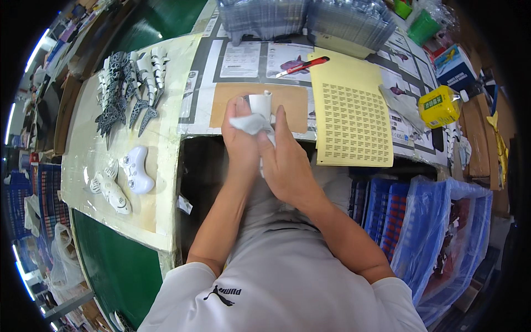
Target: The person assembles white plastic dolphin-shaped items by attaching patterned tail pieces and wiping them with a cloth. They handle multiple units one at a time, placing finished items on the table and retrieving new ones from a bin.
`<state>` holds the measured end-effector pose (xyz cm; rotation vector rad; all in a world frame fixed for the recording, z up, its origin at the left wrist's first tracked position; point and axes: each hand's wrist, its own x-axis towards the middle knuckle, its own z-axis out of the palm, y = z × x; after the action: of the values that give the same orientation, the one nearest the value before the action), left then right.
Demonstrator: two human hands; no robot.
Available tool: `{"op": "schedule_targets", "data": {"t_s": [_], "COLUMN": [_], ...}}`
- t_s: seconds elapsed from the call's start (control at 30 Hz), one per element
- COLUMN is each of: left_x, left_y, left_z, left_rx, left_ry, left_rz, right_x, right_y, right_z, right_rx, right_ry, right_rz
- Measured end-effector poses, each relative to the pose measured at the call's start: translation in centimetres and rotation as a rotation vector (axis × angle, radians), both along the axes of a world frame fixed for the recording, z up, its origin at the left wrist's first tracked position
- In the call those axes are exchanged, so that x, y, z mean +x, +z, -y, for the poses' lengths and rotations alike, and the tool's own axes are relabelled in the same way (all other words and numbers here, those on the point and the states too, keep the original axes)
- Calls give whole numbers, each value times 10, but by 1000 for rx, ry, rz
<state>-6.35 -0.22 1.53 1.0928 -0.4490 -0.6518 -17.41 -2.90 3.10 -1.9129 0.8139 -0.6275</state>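
Nearest to my view is the grey short-sleeved shirt (276,276) of the person wearing the camera, filling the lower middle, with both bare forearms rising from it toward the bench. I see the left hand (239,141) and the right hand (285,160) pressed close together, just in front of a brown cardboard sheet (293,105) taped to the bench top. Both hands close around a small white plastic part (259,113): the left fingers curl over its left side, the right palm and fingers wrap it from the right, and its upper end pokes out above the fingertips. The part is slightly blurred, so I cannot tell its exact shape.

Just right of the hands lies a pale yellow sheet printed with rows of small labels (351,119), its lower edge hanging over the bench edge. A red-handled utility knife (301,66) rests at the sheet's top left corner. Farther right stands a yellow square container with a white cap (438,106).

To the left, on a cream-covered surface, I see a row of grey-and-white toy shark bodies (130,88) lying side by side, and nearer the person a white game-style remote controller (135,169) beside another white shark-shaped shell (112,192). Stacks of clear plastic trays (304,19) sit at the far edge. Blue plastic crates covered with clear bags (437,232) stand at the lower right.
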Motion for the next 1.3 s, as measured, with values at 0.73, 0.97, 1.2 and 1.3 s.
{"op": "schedule_targets", "data": {"t_s": [0.73,0.97,1.2,1.3], "left_x": [32,72,49,54], "left_y": [7,9,-1,-5], "left_z": [2,-8,11,2], "left_rx": [-191,-190,-217,-288], "left_ry": [49,-78,-166,-180], "left_rz": [-272,-390,-811,-724], "right_x": [37,-23,46,41], "right_y": [19,42,56,23], "right_z": [-2,1,38,-7], "right_rx": [-602,-215,-291,-191], "right_ry": [-24,366,35,157], "right_rz": [-181,-354,54,93]}}
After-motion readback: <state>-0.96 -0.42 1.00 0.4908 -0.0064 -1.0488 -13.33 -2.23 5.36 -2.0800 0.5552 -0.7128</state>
